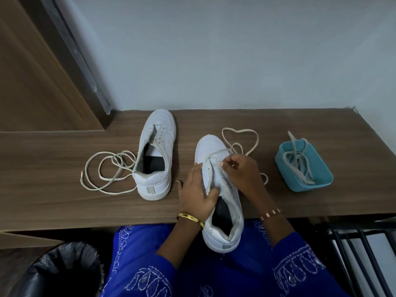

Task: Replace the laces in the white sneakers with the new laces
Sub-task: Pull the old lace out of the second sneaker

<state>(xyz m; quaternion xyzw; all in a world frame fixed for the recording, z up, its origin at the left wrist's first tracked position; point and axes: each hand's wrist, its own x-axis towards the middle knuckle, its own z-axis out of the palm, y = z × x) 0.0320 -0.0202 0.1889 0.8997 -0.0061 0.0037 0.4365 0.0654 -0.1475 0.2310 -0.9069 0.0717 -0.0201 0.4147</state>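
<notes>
Two white sneakers lie on the wooden table (64,206). The left sneaker (155,155) stands toe away from me, most eyelets bare, with a cream lace (102,168) trailing in loops from it to the left. The right sneaker (220,189) overhangs the table's front edge. My left hand (197,189) grips its left side and tongue. My right hand (240,168) pinches a lace (240,136) at the eyelets near the toe; that lace loops behind the shoe.
A blue plastic tub (304,166) at the right holds more laces. A black-lined bin (66,269) sits under the table at lower left. A dark metal rack (364,243) stands at lower right. A wooden door frame (70,61) rises at left.
</notes>
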